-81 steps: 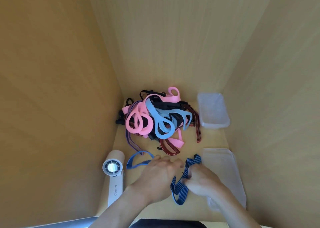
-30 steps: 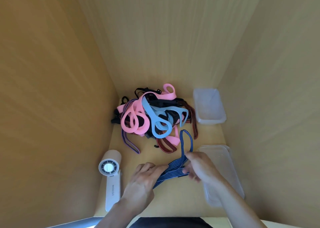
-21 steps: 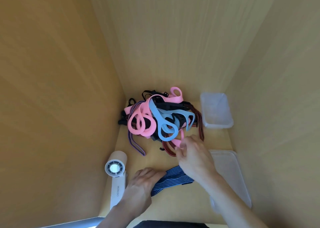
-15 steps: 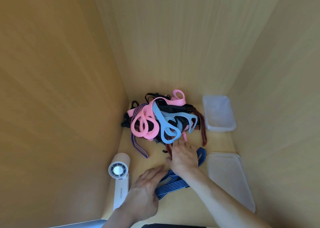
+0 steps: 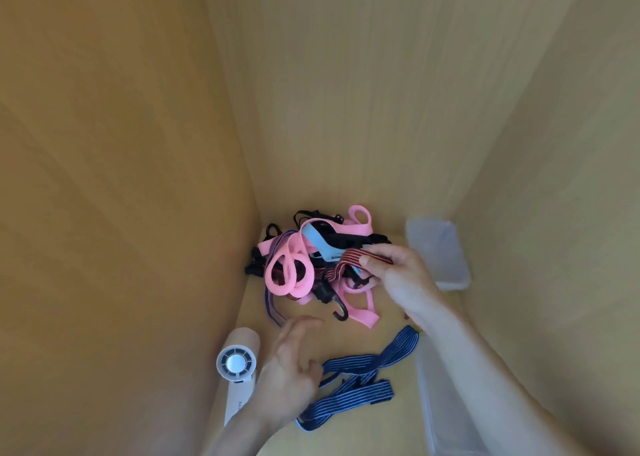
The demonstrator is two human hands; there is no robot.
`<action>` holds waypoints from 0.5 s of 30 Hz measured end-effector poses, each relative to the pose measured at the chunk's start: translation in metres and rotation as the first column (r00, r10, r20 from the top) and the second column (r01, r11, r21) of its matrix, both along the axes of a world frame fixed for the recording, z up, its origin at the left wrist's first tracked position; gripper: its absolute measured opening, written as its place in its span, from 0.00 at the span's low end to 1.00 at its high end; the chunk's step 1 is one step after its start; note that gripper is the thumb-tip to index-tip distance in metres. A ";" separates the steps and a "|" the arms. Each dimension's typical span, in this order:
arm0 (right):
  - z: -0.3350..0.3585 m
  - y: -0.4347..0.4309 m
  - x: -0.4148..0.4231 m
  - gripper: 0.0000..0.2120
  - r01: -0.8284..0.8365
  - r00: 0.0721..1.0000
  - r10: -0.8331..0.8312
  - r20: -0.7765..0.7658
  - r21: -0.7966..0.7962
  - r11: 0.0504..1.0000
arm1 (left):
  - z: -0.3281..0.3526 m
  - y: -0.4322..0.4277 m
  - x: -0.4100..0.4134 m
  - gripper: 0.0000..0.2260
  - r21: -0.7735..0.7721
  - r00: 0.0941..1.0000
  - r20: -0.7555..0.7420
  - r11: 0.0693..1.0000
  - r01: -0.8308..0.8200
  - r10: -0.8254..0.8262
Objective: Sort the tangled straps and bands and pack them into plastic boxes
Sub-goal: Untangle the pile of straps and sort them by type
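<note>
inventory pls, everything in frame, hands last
tangled pile: 1, mixed colours, back of desk
pink bands: several, pink, in pile
light blue band: 1 seen, light blue, top of pile
black straps: several, black, in pile
purple cord: 1, purple, pile's left edge
red striped strap: 1, red and black, lifted from pile
dark blue strap: 1, blue striped, loose in front
plastic boxes: 2, clear, far right, near right
handheld fan: 1, white, near left
left hand: open, at dark blue strap's end
right hand: pinches red striped strap
</note>
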State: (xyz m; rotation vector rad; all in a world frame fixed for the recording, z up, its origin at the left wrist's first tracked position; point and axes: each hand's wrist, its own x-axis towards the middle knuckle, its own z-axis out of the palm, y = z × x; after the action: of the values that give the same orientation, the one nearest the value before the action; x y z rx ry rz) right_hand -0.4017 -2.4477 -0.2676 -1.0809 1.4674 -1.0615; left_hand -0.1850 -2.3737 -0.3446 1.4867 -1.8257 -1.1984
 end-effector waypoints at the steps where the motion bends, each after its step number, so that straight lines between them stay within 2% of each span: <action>1: 0.008 -0.002 -0.001 0.13 0.001 0.998 0.000 0.056 -0.022 1.000 | 0.002 -0.005 -0.003 0.25 0.012 0.999 -0.024 1.000 -0.020 0.021; 3: 0.020 -0.006 -0.003 0.16 -0.006 0.989 0.014 0.146 -0.055 0.998 | 0.008 -0.017 -0.010 0.24 0.051 0.994 -0.088 0.997 -0.059 0.063; 5: 0.029 -0.011 -0.004 0.11 -0.006 0.971 0.023 0.239 -0.071 0.997 | 0.016 -0.030 -0.019 0.21 0.071 0.980 -0.168 0.993 -0.098 0.109; 6: 0.033 -0.014 -0.005 0.08 -0.005 0.965 0.026 0.263 -0.080 0.997 | 0.020 -0.035 -0.023 0.20 0.054 0.971 -0.199 0.991 -0.124 0.132; 10: 0.049 -0.018 -0.003 0.09 -0.034 0.939 0.088 0.332 -0.164 0.986 | 0.034 -0.055 -0.034 0.18 -0.080 0.941 -0.238 0.960 -0.267 0.242; 15: 0.072 -0.016 -0.001 0.07 -0.041 0.864 0.171 0.473 -0.273 0.961 | 0.044 -0.076 -0.029 0.24 -0.093 0.886 -0.302 0.915 -0.393 0.350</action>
State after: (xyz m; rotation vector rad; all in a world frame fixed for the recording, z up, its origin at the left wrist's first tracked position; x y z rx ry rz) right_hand -0.4031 -2.4634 -0.1953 -0.9569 0.8661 -1.3532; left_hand -0.2136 -2.4496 -0.3008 1.4176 -1.3347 -0.9948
